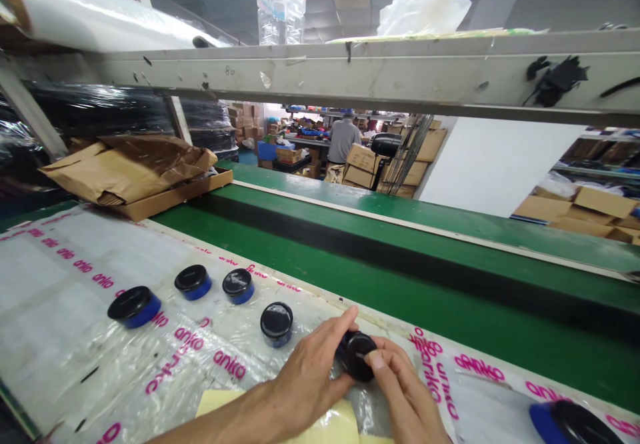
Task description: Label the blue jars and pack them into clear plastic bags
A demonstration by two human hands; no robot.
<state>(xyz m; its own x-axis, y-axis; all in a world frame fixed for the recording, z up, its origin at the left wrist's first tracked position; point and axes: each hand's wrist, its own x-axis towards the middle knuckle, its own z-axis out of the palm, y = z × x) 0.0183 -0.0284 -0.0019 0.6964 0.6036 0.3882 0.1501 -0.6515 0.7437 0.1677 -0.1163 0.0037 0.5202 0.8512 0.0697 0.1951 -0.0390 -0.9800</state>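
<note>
Between my two hands is a round black piece (361,359), its flat face tilted up toward me. My left hand (314,367) holds it from the left, thumb and fingers around its edge. My right hand (403,384) is closed at its right side, with the thumb pressed on the black face; whether something small lies under the thumb I cannot tell. Beneath my wrists lie yellow sheets (345,421). Left of my hands, several similar round pieces with glossy black tops and blue sides rest on the plastic, the nearest being this piece (277,323).
Plastic sheeting (60,317) printed in pink covers the bench. Behind it runs a green conveyor belt (320,257). Another black and blue piece (575,423) sits at lower right. A cardboard tray (175,197) holds brown paper. Overhead crosses a metal beam (310,71). A person (344,139) is far back.
</note>
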